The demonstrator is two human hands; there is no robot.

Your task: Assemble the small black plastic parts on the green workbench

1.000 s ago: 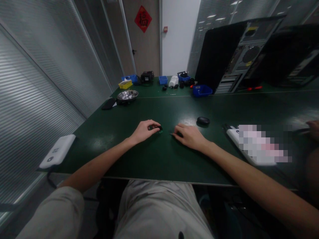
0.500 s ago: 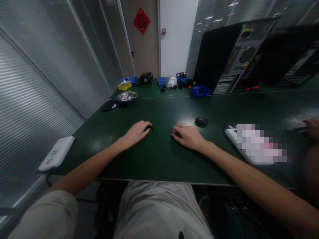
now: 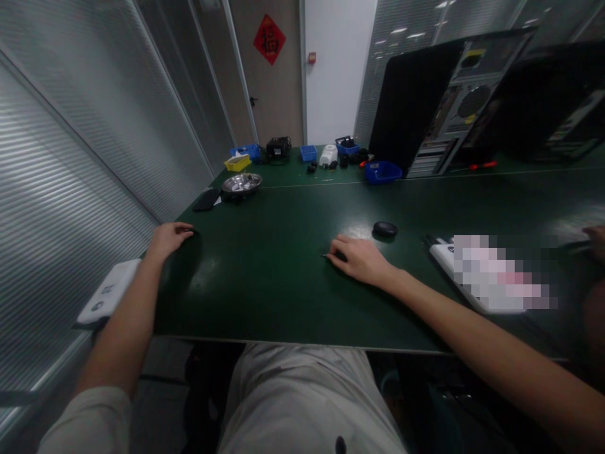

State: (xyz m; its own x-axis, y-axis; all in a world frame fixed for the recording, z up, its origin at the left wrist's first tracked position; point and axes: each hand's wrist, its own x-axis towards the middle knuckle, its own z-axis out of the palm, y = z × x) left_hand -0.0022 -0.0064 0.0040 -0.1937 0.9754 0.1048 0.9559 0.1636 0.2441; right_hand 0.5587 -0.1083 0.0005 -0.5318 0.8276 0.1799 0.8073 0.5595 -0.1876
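My left hand (image 3: 169, 239) rests at the left side of the green table (image 3: 283, 290), fingers curled around a small black part (image 3: 193, 232) that only peeks out at the fingertips. My right hand (image 3: 362, 259) lies palm down near the table's middle. It is closed on a thin dark tool (image 3: 327, 256) whose metal tip sticks out to the left. A black oval object (image 3: 385, 228) sits just behind the right hand, not touched.
A white device (image 3: 109, 291) lies at the left edge and a white blurred item (image 3: 491, 277) at the right. At the back stand a metal bowl (image 3: 241, 182), blue bins (image 3: 382, 171) and open computer towers (image 3: 454, 107). Another person's hand (image 3: 596, 238) shows at far right.
My left hand has slid from the table's middle to the left side, taking the small black part with it. The right hand has stayed where it was.
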